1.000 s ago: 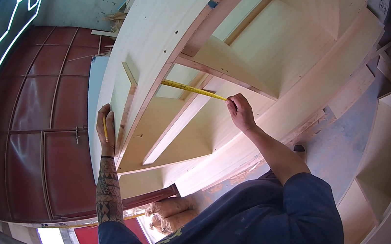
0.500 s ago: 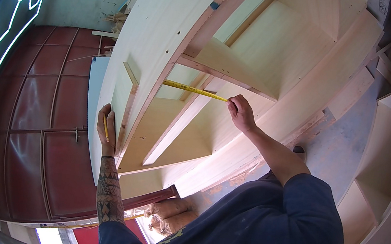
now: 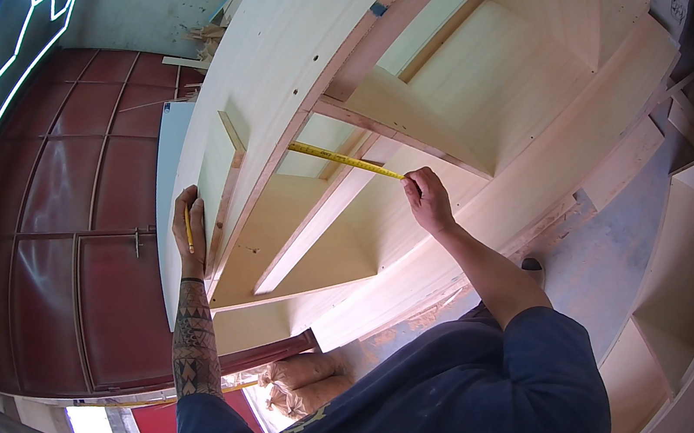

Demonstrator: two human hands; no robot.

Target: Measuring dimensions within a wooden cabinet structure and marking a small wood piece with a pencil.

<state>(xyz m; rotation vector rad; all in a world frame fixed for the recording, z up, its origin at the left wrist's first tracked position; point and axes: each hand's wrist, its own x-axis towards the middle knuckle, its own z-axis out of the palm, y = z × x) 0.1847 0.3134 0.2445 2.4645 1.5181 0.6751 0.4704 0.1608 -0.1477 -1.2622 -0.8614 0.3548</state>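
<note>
My right hand [image 3: 430, 201] is closed on the end of a yellow tape measure [image 3: 341, 158]. The tape stretches leftward across an opening in a pale wooden cabinet carcass [image 3: 299, 44] and meets its long edge. Whatever lies inside my right fist is hidden. At the carcass's left side my left hand [image 3: 197, 236] rests by a small wooden piece [image 3: 230, 192] fixed to the panel. A yellow pencil [image 3: 188, 229] is held in its fingers, tip end unclear. A slanting wooden rail [image 3: 315, 225] runs beneath the tape.
Red metal doors [image 3: 60, 196] stand to the left, with a pale blue board [image 3: 169, 184] before them. Brown sacks [image 3: 308, 382] lie beyond the carcass's lower end. Another wooden cabinet [image 3: 675, 286] stands at right, across a dusty floor [image 3: 600, 259]. Scrap wood [image 3: 692, 122] lies at upper right.
</note>
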